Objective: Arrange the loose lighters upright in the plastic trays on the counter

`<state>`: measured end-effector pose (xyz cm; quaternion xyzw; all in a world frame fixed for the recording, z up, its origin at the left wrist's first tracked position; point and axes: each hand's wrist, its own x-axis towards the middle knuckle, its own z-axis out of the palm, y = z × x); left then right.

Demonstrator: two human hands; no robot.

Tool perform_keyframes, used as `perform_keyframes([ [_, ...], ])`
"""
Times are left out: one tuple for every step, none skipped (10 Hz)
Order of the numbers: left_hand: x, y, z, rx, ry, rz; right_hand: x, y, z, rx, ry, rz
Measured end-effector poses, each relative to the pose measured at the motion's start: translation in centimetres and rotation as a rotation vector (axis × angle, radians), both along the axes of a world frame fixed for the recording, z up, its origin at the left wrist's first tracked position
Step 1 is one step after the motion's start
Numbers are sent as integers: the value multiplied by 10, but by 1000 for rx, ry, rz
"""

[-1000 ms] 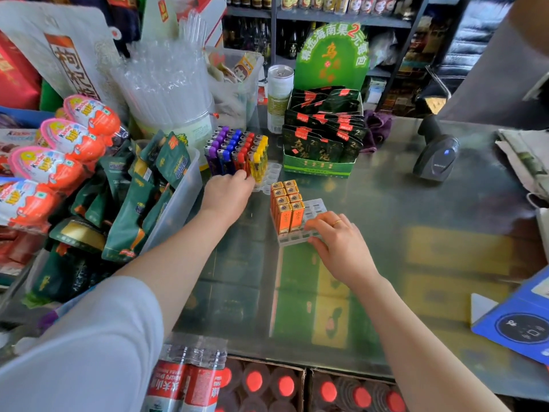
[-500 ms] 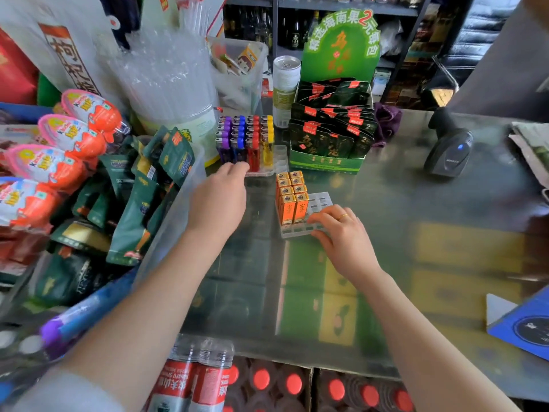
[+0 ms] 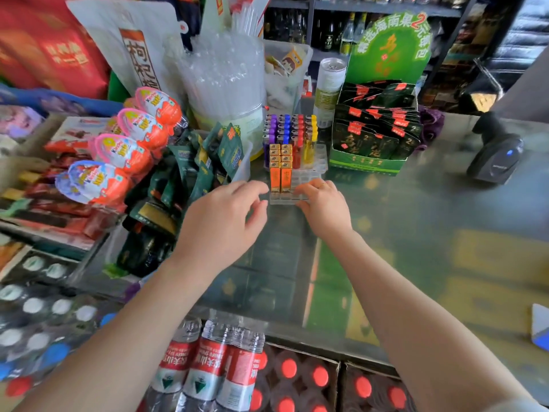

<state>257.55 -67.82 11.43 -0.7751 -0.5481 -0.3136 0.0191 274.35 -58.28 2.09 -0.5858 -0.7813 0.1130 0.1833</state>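
Note:
A clear plastic tray stands on the glass counter with two rows of orange lighters upright in its left side; its right slots are bare. It sits right in front of a second tray that holds purple, blue, red and yellow lighters upright. My right hand has its fingertips on the front right corner of the clear tray. My left hand hovers at the tray's left edge, fingers spread, holding nothing.
A green display box of dark sachets stands right of the trays, with a barcode scanner further right. On the left are a bin of green packets, chocolate eggs and a jar of straws. Water bottles stand below the counter's near edge.
The clear tray with orange lighters has slid back and left, up against the coloured lighters' tray. My left hand has left the coloured tray and come beside the clear tray.

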Motion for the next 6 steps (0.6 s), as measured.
perform_keyframes([
  [-1,-3,0,-4,-16,-21,-11,1,2,-16,-16,-29],
  [-4,-5,-1,-14,-14,-25,-18,5,3,-9,-46,-40],
  [-10,-8,-2,-8,-15,-15,-24,6,4,-23,-63,-44],
  [-17,-8,-2,-16,-5,-15,-28,10,3,-25,-88,-51],
  [-19,-9,1,-9,-15,-24,-27,4,14,-60,-94,-32],
  [-18,-12,4,-20,-35,-44,-16,-7,27,39,38,-51],
])
